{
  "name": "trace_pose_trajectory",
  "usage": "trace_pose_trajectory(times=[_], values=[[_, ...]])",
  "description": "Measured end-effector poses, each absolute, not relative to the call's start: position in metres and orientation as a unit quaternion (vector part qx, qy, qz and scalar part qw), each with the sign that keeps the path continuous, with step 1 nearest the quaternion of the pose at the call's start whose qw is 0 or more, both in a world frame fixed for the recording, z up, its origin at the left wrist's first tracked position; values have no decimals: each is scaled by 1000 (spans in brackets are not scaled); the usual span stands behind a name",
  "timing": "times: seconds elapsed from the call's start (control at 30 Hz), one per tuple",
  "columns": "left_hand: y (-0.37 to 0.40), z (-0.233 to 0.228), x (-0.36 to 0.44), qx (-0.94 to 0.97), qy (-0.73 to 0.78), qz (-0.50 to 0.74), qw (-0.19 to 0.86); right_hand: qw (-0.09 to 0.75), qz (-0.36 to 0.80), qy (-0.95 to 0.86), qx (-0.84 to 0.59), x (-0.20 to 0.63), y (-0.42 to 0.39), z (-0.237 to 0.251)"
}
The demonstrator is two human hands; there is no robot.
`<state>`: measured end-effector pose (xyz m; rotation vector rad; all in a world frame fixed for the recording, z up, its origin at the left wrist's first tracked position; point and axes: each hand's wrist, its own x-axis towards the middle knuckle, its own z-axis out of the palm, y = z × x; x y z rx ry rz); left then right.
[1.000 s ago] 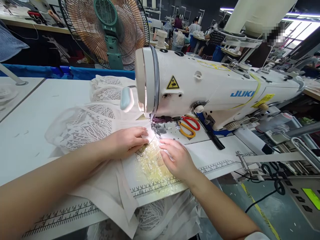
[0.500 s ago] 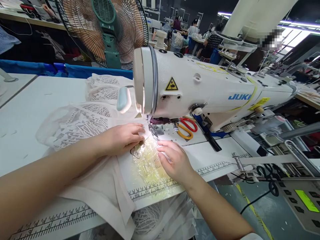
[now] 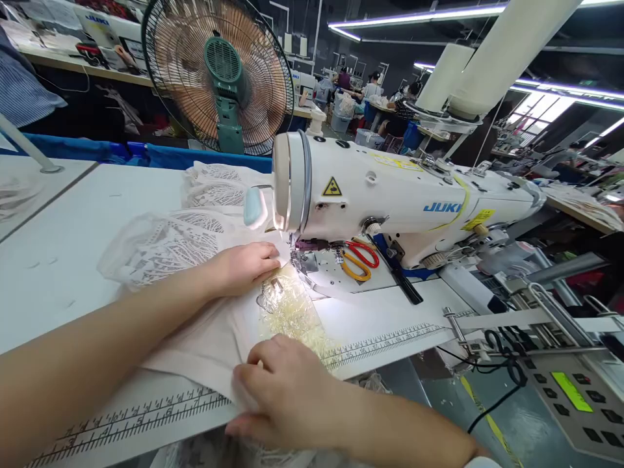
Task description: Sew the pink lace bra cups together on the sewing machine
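Beside the needle area of a white sewing machine (image 3: 361,188), my left hand (image 3: 246,268) lies on pale lace fabric (image 3: 160,250), its fingers stretched over the cloth. Close to the table's front edge, my right hand (image 3: 292,393) bends its fingers over the plain part of the same fabric (image 3: 205,348). The cloth appears pinched between thumb and fingers there, slightly blurred. A crinkled, yellowish clear film patch (image 3: 292,309) covers the table between my hands and the machine. The presser foot (image 3: 296,255) stands just right of my left fingertips.
Scissors with red and orange handles (image 3: 358,260) and a black-handled tool (image 3: 402,279) lie under the machine arm. A measuring scale (image 3: 390,341) runs along the front edge. A large fan (image 3: 221,78) stands behind; a control panel (image 3: 570,396) is at lower right.
My right hand has moved from beside the presser foot down and left to the fabric near the table edge. My left hand stays on the cloth. The view has tilted up somewhat.
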<state>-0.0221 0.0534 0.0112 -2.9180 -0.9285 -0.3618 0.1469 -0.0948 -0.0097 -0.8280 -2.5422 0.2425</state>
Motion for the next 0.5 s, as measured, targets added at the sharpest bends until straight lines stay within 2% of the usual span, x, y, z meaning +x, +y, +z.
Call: trace_pose_trajectory(times=[0.1, 0.33, 0.4, 0.5], values=[[37, 12, -33, -939, -334, -53, 63, 141, 64, -934, -322, 133, -106, -11], [-36, 15, -91, -882, -441, -26, 164, 87, 47, -965, -244, 145, -110, 9], [-55, 19, -108, -851, -484, -14, 202, 91, 52, -963, -247, 148, -108, 7], [-71, 31, -130, -831, -509, 8, 223, 150, 62, -945, -283, 151, -105, 3]])
